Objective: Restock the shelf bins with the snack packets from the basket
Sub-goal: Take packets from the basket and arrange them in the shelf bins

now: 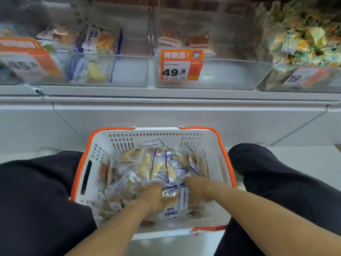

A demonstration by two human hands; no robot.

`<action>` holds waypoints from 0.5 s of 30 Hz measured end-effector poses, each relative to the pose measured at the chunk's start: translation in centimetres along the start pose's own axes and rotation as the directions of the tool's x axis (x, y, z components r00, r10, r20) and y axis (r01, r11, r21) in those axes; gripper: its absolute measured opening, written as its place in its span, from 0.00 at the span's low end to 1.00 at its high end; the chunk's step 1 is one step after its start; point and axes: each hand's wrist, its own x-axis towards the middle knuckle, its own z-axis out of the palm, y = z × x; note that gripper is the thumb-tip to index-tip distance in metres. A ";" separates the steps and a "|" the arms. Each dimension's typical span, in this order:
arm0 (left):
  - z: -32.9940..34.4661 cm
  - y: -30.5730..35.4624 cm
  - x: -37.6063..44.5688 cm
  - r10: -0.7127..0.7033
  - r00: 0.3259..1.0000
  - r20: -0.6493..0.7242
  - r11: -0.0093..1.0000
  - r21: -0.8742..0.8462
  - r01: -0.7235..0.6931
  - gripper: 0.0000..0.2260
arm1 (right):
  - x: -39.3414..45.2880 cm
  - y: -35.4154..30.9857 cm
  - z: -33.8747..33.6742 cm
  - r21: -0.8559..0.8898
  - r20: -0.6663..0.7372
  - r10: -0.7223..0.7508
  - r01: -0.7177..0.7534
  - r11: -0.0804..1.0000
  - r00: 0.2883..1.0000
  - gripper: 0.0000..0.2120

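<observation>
A white basket with orange rim (219, 145) sits on the floor between my knees, holding several clear snack packets (166, 169) with blue stripes. My left hand (153, 196) and my right hand (195, 191) are both down in the pile, fingers curled around a bunch of blue-striped packets (171, 183) between them. The fingertips are hidden in the wrappers. Above, clear shelf bins: the left-middle bin (129, 72) holds a few blue-striped packets, the middle bin (230, 74) holds two brown packets at its back.
An orange price tag reading 49.8 (181, 65) hangs on the middle bin. A right bin (302, 43) is heaped with green-yellow packets. A far-left bin carries an orange label (29, 61). My dark-trousered legs (36, 191) flank the basket. A white shelf edge (166, 97) runs across.
</observation>
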 end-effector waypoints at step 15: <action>0.5 1.5 0.7 -0.112 0.989 -0.101 0.733 -0.680 0.014 0.11 | -0.6 0.6 -5.3 0.169 -0.174 -0.068 0.098 0.981 0.982 0.05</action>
